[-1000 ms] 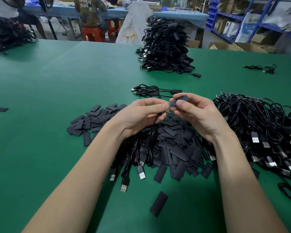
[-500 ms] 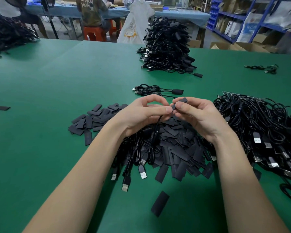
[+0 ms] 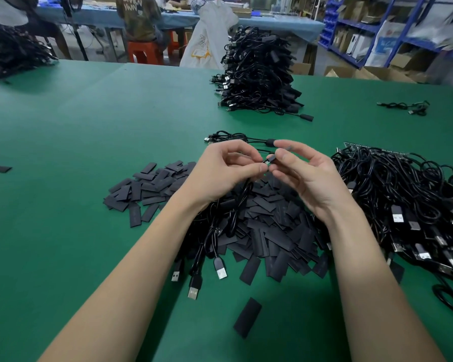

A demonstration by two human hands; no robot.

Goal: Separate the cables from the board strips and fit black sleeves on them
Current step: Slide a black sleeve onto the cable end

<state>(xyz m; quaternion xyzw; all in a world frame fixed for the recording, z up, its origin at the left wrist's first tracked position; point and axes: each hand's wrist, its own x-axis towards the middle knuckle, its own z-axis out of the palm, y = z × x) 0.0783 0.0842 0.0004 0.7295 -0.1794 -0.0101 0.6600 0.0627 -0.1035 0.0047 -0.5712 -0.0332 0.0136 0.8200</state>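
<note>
Above the pile of black sleeves [image 3: 259, 226] on the green table [image 3: 63, 205], the left hand [image 3: 220, 173] pinches a cable [image 3: 242, 194] end while the right hand [image 3: 306, 176] pinches a small sleeve [image 3: 270, 160] against it

A broad table covered in green felt-like cloth [image 3: 89, 142] carries a spread heap of flat black rectangular sleeves [image 3: 270, 226], a tall stack of coiled black cables [image 3: 256, 74] farther back, a tangled mass of black cables with silver plugs [image 3: 403, 199] at right, and one stray sleeve [image 3: 247, 320] near the front.
</note>
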